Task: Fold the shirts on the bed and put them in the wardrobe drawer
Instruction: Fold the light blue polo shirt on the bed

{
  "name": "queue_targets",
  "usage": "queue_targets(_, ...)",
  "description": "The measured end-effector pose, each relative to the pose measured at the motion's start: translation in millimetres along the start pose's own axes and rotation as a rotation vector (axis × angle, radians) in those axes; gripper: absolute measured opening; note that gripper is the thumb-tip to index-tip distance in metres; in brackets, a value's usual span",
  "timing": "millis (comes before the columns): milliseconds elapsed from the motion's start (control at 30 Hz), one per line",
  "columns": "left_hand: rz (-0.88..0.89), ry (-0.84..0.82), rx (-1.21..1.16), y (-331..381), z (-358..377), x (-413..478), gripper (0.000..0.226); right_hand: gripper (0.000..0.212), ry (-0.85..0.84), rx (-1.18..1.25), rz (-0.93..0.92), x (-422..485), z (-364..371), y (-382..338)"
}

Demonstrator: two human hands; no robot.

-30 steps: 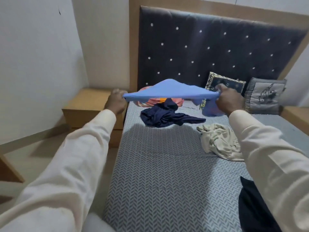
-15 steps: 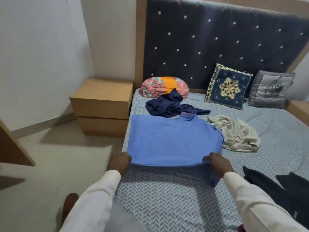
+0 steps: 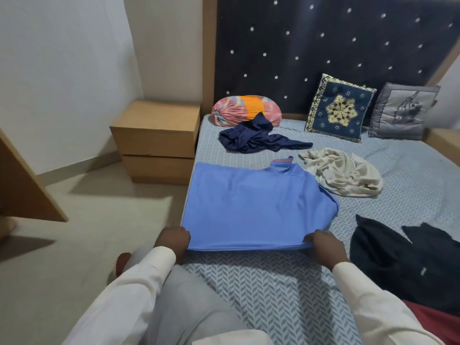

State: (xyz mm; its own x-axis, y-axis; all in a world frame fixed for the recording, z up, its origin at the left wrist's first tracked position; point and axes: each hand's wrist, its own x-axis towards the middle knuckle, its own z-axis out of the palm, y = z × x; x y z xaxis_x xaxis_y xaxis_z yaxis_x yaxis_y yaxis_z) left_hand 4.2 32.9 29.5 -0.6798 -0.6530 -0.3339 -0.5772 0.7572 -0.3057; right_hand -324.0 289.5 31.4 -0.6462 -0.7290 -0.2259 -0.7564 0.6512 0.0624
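A blue shirt [image 3: 256,205] lies spread flat on the bed [image 3: 273,290], collar pointing toward the headboard. My left hand [image 3: 173,241] grips its near left corner and my right hand [image 3: 323,247] grips its near right corner, holding the hem slightly off the sheet. A crumpled navy shirt [image 3: 258,138] lies beyond it, a crumpled cream shirt [image 3: 346,175] to the right, and a black garment [image 3: 408,260] at the near right. A red cloth [image 3: 438,322] shows at the bottom right corner.
A rolled orange and pink bolster [image 3: 245,110] and two cushions [image 3: 341,108] lean on the dark headboard [image 3: 323,46]. A wooden bedside cabinet [image 3: 155,140] stands left of the bed. A wooden panel [image 3: 22,185] juts in at the left edge above the tiled floor.
The blue shirt was held stretched in the air a second ago. It came down and now lies flat on the bed, with both hands holding its near hem.
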Motion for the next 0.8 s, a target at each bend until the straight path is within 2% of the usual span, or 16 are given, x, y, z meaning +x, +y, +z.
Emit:
queue_targets(100,0.010,-0.125,-0.023,4.3,-2.4,-4.7,0.033,0.034,-0.091,0.057,0.027,-12.8,-2.4,-1.4)
queue_targets(200,0.037,-0.300,-0.079,16.7,-15.6,-3.3,0.036,0.031,-0.203,0.492,0.089,-25.0,5.0,8.7)
queue_targets(233,0.040,-0.306,-0.107,20.9,-17.8,0.3,0.035,0.033,-0.157,0.659,0.168,-28.2,11.8,13.5)
queue_targets(267,0.043,-0.278,-0.141,27.5,-21.1,4.4,0.035,0.033,-0.038,0.762,0.275,-30.1,19.8,20.4)
queue_targets(333,0.058,-0.179,-0.253,41.2,-20.5,17.6,0.043,0.038,0.160,0.763,0.481,-30.4,41.5,31.9)
queue_targets(400,0.135,-0.146,-0.397,58.3,-19.0,30.0,0.057,0.038,0.111,0.736,0.586,-31.2,60.0,33.1)
queue_targets(500,0.238,-0.181,-0.465,85.5,-20.7,41.5,0.074,0.032,0.043,0.890,0.580,-29.5,69.1,20.5)
queue_targets(600,0.248,-0.193,-0.414,105.6,-18.7,47.3,0.080,0.004,0.127,1.037,0.547,-13.5,72.0,15.3)
queue_targets(667,0.239,-0.190,-0.343,115.2,-17.1,49.4,0.080,0.013,0.137,1.185,0.547,-2.6,72.7,13.6)
queue_targets(767,0.220,-0.193,-0.276,123.2,-16.2,50.3,0.079,0.006,0.127,1.398,0.563,19.1,85.3,13.5)
queue_targets(800,0.215,-0.199,-0.274,124.5,-15.7,51.0,0.079,0.018,0.125,1.438,0.586,19.2,82.2,12.2)
